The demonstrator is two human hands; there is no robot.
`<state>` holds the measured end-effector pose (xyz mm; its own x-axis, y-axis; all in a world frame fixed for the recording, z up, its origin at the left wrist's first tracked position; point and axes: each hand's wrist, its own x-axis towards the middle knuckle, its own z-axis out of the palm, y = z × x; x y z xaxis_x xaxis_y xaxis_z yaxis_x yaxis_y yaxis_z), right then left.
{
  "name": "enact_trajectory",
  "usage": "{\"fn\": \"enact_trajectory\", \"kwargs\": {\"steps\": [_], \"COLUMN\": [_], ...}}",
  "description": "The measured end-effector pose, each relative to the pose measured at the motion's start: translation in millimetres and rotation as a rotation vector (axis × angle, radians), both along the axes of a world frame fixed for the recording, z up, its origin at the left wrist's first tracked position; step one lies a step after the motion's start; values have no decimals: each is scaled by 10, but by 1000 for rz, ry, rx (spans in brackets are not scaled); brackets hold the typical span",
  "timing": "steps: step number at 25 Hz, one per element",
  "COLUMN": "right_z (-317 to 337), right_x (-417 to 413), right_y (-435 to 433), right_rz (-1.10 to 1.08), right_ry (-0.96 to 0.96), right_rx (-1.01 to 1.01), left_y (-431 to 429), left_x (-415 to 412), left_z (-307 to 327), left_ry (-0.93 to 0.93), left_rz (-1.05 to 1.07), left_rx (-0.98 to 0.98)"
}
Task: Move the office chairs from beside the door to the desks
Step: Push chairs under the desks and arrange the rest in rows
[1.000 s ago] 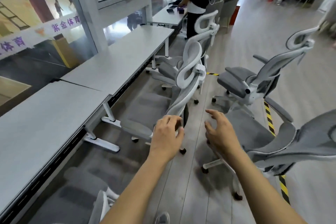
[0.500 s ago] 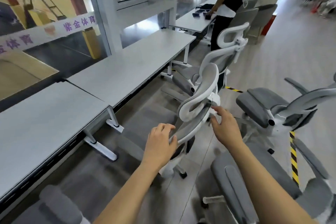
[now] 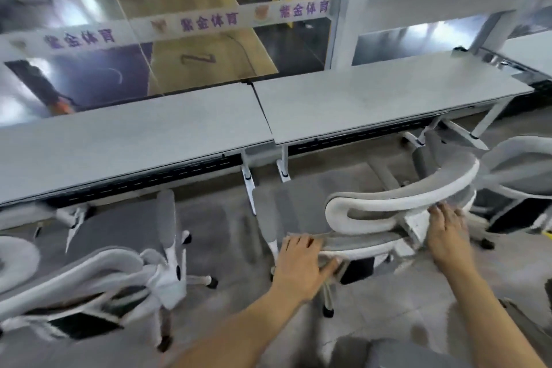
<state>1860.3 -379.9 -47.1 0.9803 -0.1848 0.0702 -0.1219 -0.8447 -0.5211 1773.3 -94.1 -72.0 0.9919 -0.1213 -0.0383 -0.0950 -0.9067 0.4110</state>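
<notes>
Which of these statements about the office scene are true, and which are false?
1. The left hand and right hand both touch the grey mesh office chair with a white frame. True.
2. A wide aisle separates the left pale grey desk from the right pale grey desk. False: they stand edge to edge.
3. A second grey office chair stands left of the held one. True.
4. A brick wall backs the desks. False: a glass wall does.

Office; desks [image 3: 388, 98]; swivel chairs [image 3: 400, 206]
</notes>
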Motion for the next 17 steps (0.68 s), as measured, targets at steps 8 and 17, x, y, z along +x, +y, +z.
{"fn": "enact_trajectory", "kwargs": {"steps": [8, 17], "right_z": [-98, -236], "right_x": [-43, 176], "right_y": [161, 183], "right_rz": [53, 113], "right_ry": [-40, 6], "right_rx": [104, 2], "left_y": [176, 773], "left_x": [-151, -240], "left_z": [-75, -80], "left_ry": [-13, -48], "left_rz": [139, 185], "left_rx": [88, 116]}}
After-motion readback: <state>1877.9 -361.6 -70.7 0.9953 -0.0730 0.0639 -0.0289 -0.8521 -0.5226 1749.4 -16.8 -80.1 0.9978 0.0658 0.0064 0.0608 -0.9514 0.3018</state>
